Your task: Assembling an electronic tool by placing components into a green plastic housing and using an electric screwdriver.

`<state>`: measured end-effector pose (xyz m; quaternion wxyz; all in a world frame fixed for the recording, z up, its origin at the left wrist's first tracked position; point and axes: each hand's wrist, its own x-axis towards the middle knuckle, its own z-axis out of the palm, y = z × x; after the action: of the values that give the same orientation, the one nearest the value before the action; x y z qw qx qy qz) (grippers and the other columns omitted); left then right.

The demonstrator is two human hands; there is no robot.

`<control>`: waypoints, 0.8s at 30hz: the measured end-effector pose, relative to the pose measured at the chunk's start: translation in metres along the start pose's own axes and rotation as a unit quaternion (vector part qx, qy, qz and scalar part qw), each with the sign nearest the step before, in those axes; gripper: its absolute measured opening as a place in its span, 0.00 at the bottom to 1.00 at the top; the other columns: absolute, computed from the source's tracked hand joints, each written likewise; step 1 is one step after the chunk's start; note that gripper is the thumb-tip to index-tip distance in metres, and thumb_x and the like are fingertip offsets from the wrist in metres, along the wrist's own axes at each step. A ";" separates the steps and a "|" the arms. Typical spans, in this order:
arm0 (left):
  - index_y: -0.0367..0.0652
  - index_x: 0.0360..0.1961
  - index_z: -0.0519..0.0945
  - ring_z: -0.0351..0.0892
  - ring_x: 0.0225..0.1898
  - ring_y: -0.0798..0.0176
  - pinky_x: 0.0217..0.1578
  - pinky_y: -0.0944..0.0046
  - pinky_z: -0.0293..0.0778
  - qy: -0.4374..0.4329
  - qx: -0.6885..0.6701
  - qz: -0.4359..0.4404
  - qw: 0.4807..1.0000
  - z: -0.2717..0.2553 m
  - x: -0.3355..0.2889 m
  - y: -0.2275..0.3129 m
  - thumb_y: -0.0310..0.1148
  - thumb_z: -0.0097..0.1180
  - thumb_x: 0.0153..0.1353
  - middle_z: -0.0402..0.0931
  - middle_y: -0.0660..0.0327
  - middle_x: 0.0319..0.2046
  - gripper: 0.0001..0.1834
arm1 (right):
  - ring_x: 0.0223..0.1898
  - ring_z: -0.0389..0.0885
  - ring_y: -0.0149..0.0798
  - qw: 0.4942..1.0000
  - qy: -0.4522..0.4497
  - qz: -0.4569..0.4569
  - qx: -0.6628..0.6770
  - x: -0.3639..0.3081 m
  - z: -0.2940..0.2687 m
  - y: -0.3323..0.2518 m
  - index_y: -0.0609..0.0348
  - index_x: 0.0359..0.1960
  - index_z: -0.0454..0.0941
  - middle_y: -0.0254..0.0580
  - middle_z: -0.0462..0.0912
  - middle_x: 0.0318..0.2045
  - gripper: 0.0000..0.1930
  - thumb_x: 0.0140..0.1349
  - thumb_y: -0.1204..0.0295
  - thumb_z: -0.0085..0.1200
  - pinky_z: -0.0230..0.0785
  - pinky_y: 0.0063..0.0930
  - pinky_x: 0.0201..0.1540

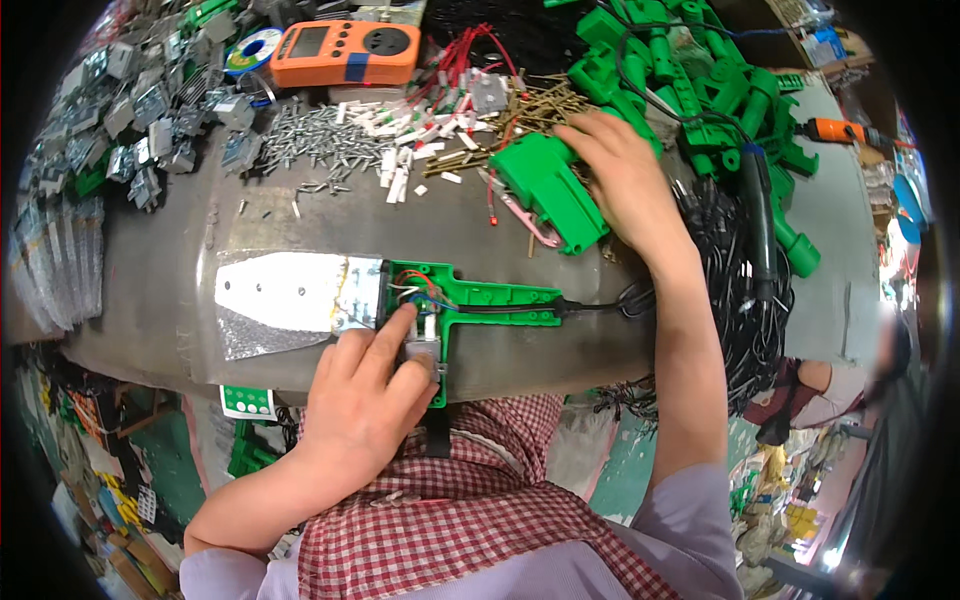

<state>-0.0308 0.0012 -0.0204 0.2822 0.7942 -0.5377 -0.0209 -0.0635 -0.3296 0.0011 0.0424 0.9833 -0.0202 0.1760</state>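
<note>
An opened green plastic housing half lies on the bench in front of me, with coloured wires, small fittings and a black cord inside it. A flat, shiny metal plate extends from its left side. My left hand rests over the housing, index finger pressed onto the wires and the other fingers bent by a grey block. Farther off to the right, my right hand is closed over the handle end of a matching green shell; its thumb is partly hidden.
Loose screws, white sleeves and brass-coloured pins lie along the back. An orange meter stands behind them. Grey metal parts crowd the left; green shells and coiled black cords crowd the right.
</note>
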 end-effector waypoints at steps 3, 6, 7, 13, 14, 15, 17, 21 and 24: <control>0.41 0.37 0.75 0.71 0.40 0.48 0.41 0.52 0.71 -0.007 -0.012 0.002 1.000 0.000 0.002 0.001 0.27 0.68 0.41 0.71 0.49 0.56 0.20 | 0.54 0.72 0.46 0.995 -0.035 -0.089 -0.007 0.007 0.005 0.005 0.56 0.49 0.76 0.43 0.76 0.46 0.23 0.48 0.81 0.52 0.64 0.39 0.58; 0.41 0.37 0.75 0.71 0.40 0.48 0.41 0.52 0.71 -0.005 -0.011 -0.006 1.000 0.003 0.000 0.000 0.26 0.68 0.40 0.71 0.48 0.56 0.21 | 0.54 0.72 0.46 0.998 -0.010 -0.036 0.051 0.006 -0.014 0.006 0.55 0.49 0.76 0.43 0.75 0.45 0.25 0.44 0.82 0.55 0.65 0.38 0.59; 0.41 0.37 0.75 0.71 0.40 0.48 0.41 0.53 0.71 -0.005 -0.011 -0.007 1.000 0.002 -0.001 0.000 0.26 0.68 0.40 0.70 0.48 0.57 0.21 | 0.50 0.76 0.43 0.998 0.025 -0.023 0.051 0.001 -0.027 0.000 0.56 0.51 0.75 0.42 0.77 0.44 0.26 0.44 0.83 0.57 0.69 0.34 0.54; 0.41 0.38 0.74 0.71 0.40 0.47 0.41 0.53 0.70 -0.012 -0.015 -0.003 1.000 0.002 -0.001 0.000 0.25 0.68 0.39 0.70 0.48 0.57 0.22 | 0.42 0.80 0.38 0.642 -0.027 0.239 0.728 -0.066 -0.042 -0.044 0.69 0.56 0.69 0.45 0.79 0.41 0.24 0.57 0.76 0.56 0.74 0.34 0.46; 0.41 0.38 0.74 0.71 0.40 0.47 0.41 0.53 0.70 -0.007 -0.014 -0.004 1.000 0.003 0.000 -0.001 0.25 0.68 0.39 0.70 0.48 0.57 0.22 | 0.42 0.80 0.38 0.641 -0.029 0.242 0.728 -0.066 -0.038 -0.048 0.69 0.56 0.69 0.45 0.79 0.41 0.24 0.57 0.76 0.56 0.74 0.34 0.46; 0.41 0.38 0.74 0.70 0.39 0.47 0.41 0.53 0.70 -0.003 -0.013 -0.002 1.000 0.003 0.000 -0.001 0.25 0.68 0.39 0.70 0.48 0.57 0.22 | 0.43 0.80 0.40 0.658 -0.018 0.254 0.709 -0.065 -0.036 -0.051 0.69 0.55 0.68 0.46 0.79 0.41 0.26 0.55 0.71 0.58 0.75 0.35 0.45; 0.42 0.38 0.74 0.71 0.39 0.50 0.39 0.55 0.70 -0.003 -0.004 0.004 1.000 0.003 0.000 -0.002 0.27 0.68 0.40 0.71 0.48 0.56 0.21 | 0.43 0.80 0.43 0.658 -0.006 0.282 0.699 -0.066 -0.034 -0.058 0.70 0.55 0.68 0.48 0.79 0.42 0.29 0.53 0.66 0.62 0.75 0.36 0.45; 0.41 0.38 0.74 0.71 0.38 0.50 0.39 0.55 0.70 0.001 -0.003 0.000 1.000 0.003 -0.001 -0.001 0.27 0.68 0.40 0.71 0.47 0.56 0.22 | 0.43 0.79 0.43 0.630 0.025 0.285 0.722 -0.069 -0.033 -0.077 0.69 0.56 0.68 0.46 0.79 0.42 0.29 0.54 0.71 0.64 0.74 0.38 0.47; 0.38 0.40 0.73 0.71 0.38 0.48 0.40 0.53 0.70 -0.002 -0.017 -0.009 1.000 0.002 -0.001 -0.001 0.24 0.68 0.38 0.70 0.47 0.57 0.24 | 0.44 0.77 0.33 0.592 0.020 0.298 0.749 -0.082 -0.032 -0.081 0.65 0.57 0.71 0.39 0.78 0.42 0.24 0.59 0.69 0.56 0.71 0.19 0.39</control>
<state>-0.0310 0.0020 -0.0228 0.2942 0.7942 -0.5306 -0.0339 -0.1465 -0.2439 -0.0035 -0.7633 0.6040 -0.1722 0.1512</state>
